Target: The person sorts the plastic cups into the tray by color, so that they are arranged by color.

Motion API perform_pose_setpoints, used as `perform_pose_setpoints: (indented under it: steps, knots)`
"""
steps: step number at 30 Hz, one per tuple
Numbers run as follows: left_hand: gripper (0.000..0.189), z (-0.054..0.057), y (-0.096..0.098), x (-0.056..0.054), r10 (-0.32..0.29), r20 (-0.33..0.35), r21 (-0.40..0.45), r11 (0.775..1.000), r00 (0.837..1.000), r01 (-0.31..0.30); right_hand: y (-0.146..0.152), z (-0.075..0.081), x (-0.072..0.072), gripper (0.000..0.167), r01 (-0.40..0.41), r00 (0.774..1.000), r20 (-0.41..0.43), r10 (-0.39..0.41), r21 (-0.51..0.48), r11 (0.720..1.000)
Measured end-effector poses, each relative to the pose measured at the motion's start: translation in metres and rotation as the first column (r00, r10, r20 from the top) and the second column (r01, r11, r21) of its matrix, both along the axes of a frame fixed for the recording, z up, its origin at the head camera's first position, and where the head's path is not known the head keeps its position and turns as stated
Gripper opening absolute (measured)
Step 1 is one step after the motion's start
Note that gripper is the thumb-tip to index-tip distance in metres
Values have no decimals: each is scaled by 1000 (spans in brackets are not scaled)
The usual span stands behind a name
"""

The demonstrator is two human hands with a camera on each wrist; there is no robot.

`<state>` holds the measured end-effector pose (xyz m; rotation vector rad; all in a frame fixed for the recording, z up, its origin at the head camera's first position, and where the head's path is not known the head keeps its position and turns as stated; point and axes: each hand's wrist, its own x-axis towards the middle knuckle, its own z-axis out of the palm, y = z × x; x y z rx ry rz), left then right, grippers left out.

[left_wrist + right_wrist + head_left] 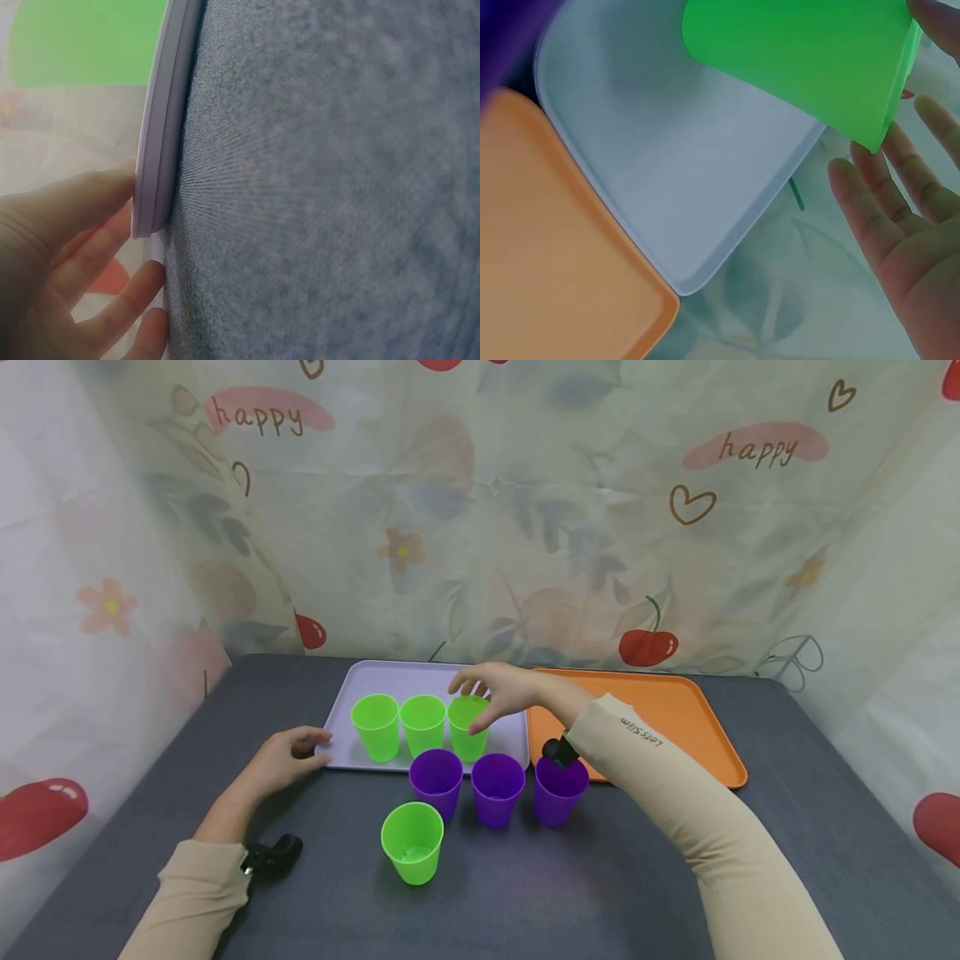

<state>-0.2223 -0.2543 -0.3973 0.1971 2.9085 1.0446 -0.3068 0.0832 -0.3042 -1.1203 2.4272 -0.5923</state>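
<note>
On the lilac tray (408, 675) a row of green cups stands upright: a left cup (377, 735), a middle cup (422, 731) and a right cup (467, 746). My right hand (504, 687) is at the rim of the right cup, thumb on the near side and fingers spread beyond it. In the right wrist view that green cup (795, 60) has fingertips right at its rim. My left hand (281, 762) is at the tray's left edge; in the left wrist view its thumb (97, 191) touches the tray rim (157, 150), with loosely bent fingers below.
Three purple cups stand in front of the trays: a left one (437, 783), a middle one (497, 792) and a right one (558, 797). Another green cup (413, 845) stands nearer me. An orange tray (660, 718) adjoins the lilac one, partly behind my right forearm.
</note>
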Motion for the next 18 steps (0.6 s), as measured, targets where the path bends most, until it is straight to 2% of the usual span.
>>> perform_pose_setpoints:
  steps: [7, 13, 18]
  knots:
    - [36, 0, 1, 0, 4, -12, 1, 1000, 1000, -4, 5, 8, -1, 65, 14, 1000, -8, -14, -13, 1000]
    - [36, 0, 0, 0, 1, -9, 7, 1000, 1000, 0, 11, 22, 2, 59, 34, 999, -5, -34, -90, 995]
    - [36, 0, 0, 0, 0, -4, 5, 1000, 1000, 0, 16, 32, 10, 50, 22, 1000, -10, -24, -169, 985]
